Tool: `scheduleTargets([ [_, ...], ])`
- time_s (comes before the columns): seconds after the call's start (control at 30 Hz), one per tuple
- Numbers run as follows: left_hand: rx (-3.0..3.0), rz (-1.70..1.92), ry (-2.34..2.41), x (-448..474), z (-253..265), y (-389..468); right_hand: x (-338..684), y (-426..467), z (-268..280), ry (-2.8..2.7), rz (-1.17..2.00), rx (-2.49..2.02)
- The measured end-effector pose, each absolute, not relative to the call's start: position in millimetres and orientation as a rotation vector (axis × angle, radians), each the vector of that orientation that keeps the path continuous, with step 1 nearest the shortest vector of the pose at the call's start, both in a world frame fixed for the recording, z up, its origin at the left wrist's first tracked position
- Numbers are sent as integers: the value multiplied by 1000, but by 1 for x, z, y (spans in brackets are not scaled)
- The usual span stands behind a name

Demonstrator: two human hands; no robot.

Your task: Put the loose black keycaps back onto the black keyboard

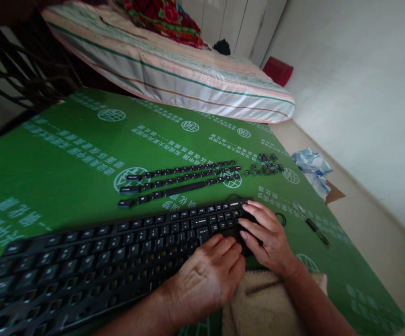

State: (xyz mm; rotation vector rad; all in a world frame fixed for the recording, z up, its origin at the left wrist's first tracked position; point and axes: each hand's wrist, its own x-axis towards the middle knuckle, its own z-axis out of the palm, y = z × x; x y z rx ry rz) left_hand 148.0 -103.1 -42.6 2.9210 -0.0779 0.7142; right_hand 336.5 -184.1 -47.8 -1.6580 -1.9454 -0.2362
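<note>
A black keyboard (93, 259) lies across the near side of the green table, tilted in my view. Its upper rows carry keycaps, while the lower rows show bare sockets. My left hand (207, 275) is closed over the keyboard right of the main letter block, fingers bent and together; whatever they pinch is hidden. Resting on the number pad end, my right hand (267, 233) has its fingers spread apart over the keys. Behind the keyboard, removed keycaps lie in three rows, with a long space bar (185, 188) among them. More loose keycaps (268, 163) sit in a cluster to the right.
A small tool with thin wires (313, 226) lies right of my right hand. A folded tan cloth (267, 305) is under my wrists. The green table (83, 140) meets a bed (188, 79) behind. Crumpled blue-white material (312, 163) lies beyond the right edge.
</note>
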Motion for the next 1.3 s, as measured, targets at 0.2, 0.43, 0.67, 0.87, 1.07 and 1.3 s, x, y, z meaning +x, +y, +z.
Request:
scheduleTargets([
  [0.2, 2910, 718, -83, 148, -43, -102, 337, -184, -46, -1944, -195, -1668],
  [0.43, 2915, 716, -88, 147, -44, -101, 345, -185, -44, -1609, -257, -1699],
  [0.67, 2897, 713, -85, 147, -45, -102, 348, -185, -47, -1559, -232, -1668],
  [0.87, 2871, 681, -61, 148, -44, -102, 340, -184, -42, -1861, -225, -1637],
  [1.07, 2872, 721, -49, 147, -43, -102, 335, -182, -44, -1918, -224, -1663],
  [1.3, 2845, 858, -49, 149, -59, -100, 343, -175, -48, -1609, -275, -1658],
])
